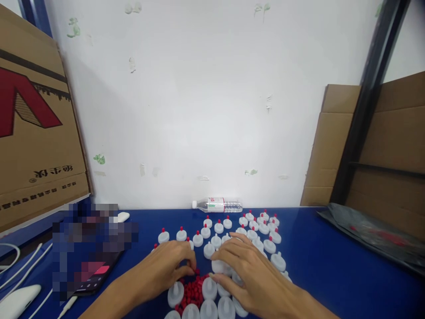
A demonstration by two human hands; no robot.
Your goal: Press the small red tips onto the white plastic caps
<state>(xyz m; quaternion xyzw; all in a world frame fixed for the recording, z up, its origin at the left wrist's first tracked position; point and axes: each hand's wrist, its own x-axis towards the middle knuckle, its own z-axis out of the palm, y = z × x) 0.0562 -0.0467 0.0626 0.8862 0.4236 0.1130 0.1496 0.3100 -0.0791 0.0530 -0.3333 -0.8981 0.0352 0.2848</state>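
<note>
My left hand (172, 264) is closed in a pinch at a small red tip cap (197, 271), just above a pile of red tip caps (192, 293). My right hand (247, 271) curls over the white spouted lids, its thumb and fingers around one white lid (217, 266); the palm hides part of that lid and its neighbours. Bare-spouted white lids (209, 289) stand close together at the near edge and under the right hand. Farther back, several white lids (198, 239) stand upright with red caps on their spouts.
A clear water bottle (217, 205) lies along the white wall. At left are a phone (96, 277), white cables (25, 270) and a large cardboard box (36, 119). A dark plastic bag (375, 235) rests at right on the blue table (318, 266).
</note>
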